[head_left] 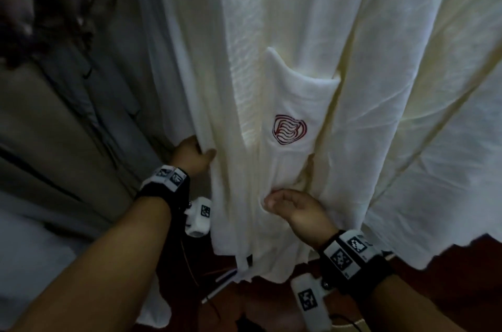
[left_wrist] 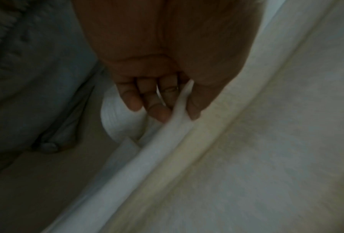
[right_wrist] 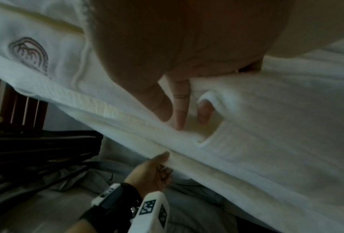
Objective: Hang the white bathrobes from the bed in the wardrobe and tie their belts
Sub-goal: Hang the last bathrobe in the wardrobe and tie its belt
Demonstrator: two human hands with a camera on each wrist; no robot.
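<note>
From my head camera, a white towelling bathrobe point(head_left: 298, 46) hangs straight down in front of me and fills most of the view, its top cut off above the frame. On its patch pocket point(head_left: 293, 119) is a dark red embroidered emblem point(head_left: 289, 129), a rounded heart-like outline filled with wavy lines; it carries no lettering I can read. My left hand point(head_left: 191, 157) grips the robe's left front edge, thumb on the outside and fingers tucked behind the cloth. My right hand point(head_left: 294, 209) presses into the fabric just below the pocket, fingers curled and partly buried in a fold. Both wrists wear black straps with white blocks bearing black-and-white square codes. To the left hang dim grey garments point(head_left: 68, 114), hard to make out. From my left wrist camera, which alone shows the grip closely, a narrow folded edge of the white robe point(left_wrist: 246, 141) is pinched between my thumb and fingers point(left_wrist: 159, 113); a ring shows on one finger, and the surroundings are dark and blurred. From my right wrist camera, the emblem point(right_wrist: 28, 53) looks grey and sideways. My right hand's fingers point(right_wrist: 179, 110) reach into a slit-like opening in the cloth; whether they hold anything I cannot tell. Below, my left hand point(right_wrist: 151, 173) clasps the robe's edge, and dark slatted shapes point(right_wrist: 37, 149) lie at the left, indistinct.
</note>
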